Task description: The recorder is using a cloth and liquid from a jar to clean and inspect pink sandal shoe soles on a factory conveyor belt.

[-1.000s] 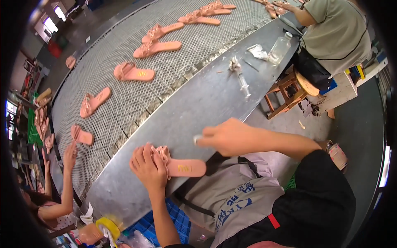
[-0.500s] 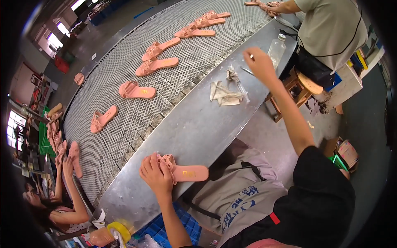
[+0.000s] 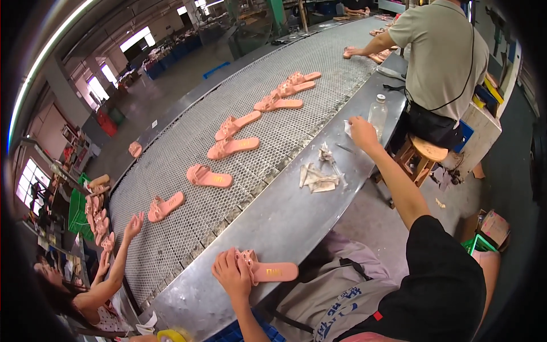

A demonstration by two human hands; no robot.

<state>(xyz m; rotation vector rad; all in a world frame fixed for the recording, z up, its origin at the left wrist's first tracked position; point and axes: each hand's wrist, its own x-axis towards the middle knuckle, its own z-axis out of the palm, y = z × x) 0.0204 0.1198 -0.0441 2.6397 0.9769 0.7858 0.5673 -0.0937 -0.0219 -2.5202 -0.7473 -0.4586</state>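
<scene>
The flat pink rubbery sandal with a bowed strap (image 3: pixel 266 269) lies on the grey steel ledge (image 3: pixel 296 216); light and bendy, I judge, best gripped at the strap; left hand (image 3: pixel 231 276) presses its strapped end; right hand (image 3: pixel 362 132), fingers curled, reaches beside a clear plastic bottle (image 3: pixel 377 115); whether it holds anything I cannot tell.

I count seven pink sandals on the mesh belt (image 3: pixel 171 154) between the two co-workers, and one more sandal (image 3: pixel 273 272) on the steel counter (image 3: pixel 285 216). One clear bottle (image 3: pixel 377 114) stands there, and one wooden stool (image 3: pixel 424 153) beside it.
</scene>
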